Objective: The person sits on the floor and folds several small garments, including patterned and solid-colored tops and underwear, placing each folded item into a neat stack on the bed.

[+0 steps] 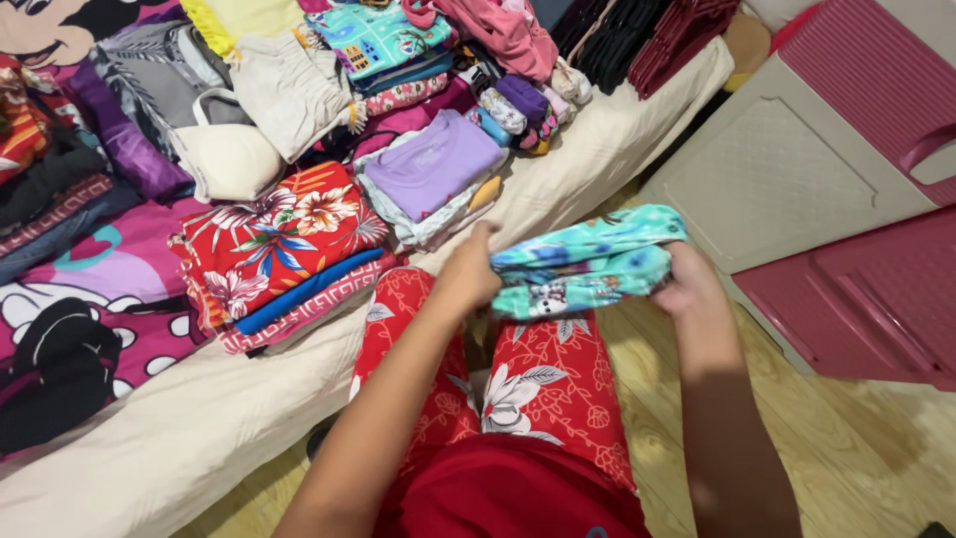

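Observation:
A folded stack of turquoise patterned clothes (586, 263) is held up in front of me, above my knees in red flowered shorts (543, 374). My left hand (468, 271) grips the stack's left end. At its right end my right hand (689, 284) closes over the cloth. Both hands hover just off the edge of a low mattress (199, 418).
The mattress carries many folded piles: a red flowered stack (279, 244), a lilac stack (433, 169), cream cloth (284, 85), dark clothes (55, 374). A pink and grey plastic cabinet (846, 149) stands at the right on the wooden floor (846, 448).

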